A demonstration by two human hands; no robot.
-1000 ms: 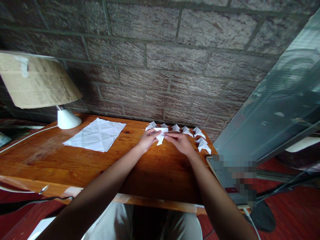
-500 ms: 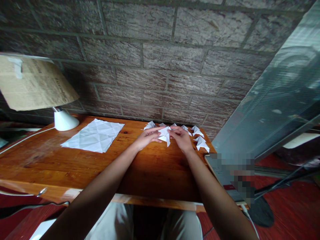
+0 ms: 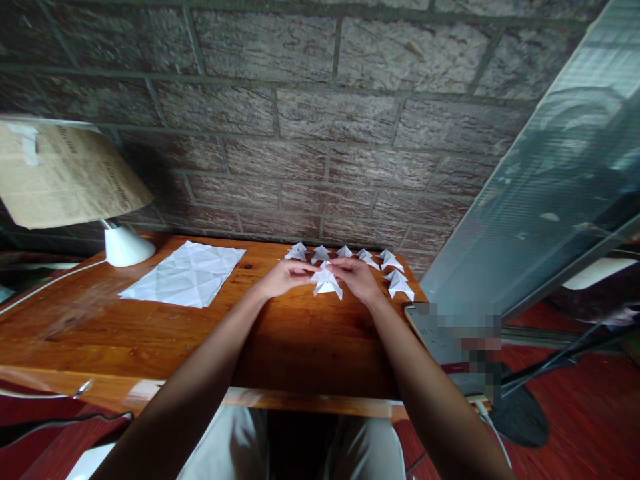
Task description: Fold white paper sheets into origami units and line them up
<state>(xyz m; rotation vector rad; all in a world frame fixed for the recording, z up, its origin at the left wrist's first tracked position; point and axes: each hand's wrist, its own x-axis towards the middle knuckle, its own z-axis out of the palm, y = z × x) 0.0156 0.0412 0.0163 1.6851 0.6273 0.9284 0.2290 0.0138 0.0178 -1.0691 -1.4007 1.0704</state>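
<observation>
Between my two hands is a white folded paper piece (image 3: 328, 283), star-like with pointed flaps, held low over the wooden table (image 3: 320, 347). My left hand (image 3: 287, 276) pinches its left upper side with thumb and fingers. My right hand (image 3: 356, 275) grips it from the right near the top. Just behind my hands stand several similar folded paper pieces (image 3: 299, 251) in a row along the wall. Another folded piece (image 3: 400, 287) sits in front of that row, right of my right hand.
Creased white paper sheets (image 3: 187, 275) lie to the left. A lamp (image 3: 127, 245) with a paper shade stands at the far left, its cord running off left. At the right edge lies a flat, partly blurred device (image 3: 435, 333). A brick wall (image 3: 320, 167) borders the table's back.
The folded paper has turned so its flaps spread downward toward me. My fingers have shifted to its upper sides, uncovering more of the row behind. The camera view has shifted slightly.
</observation>
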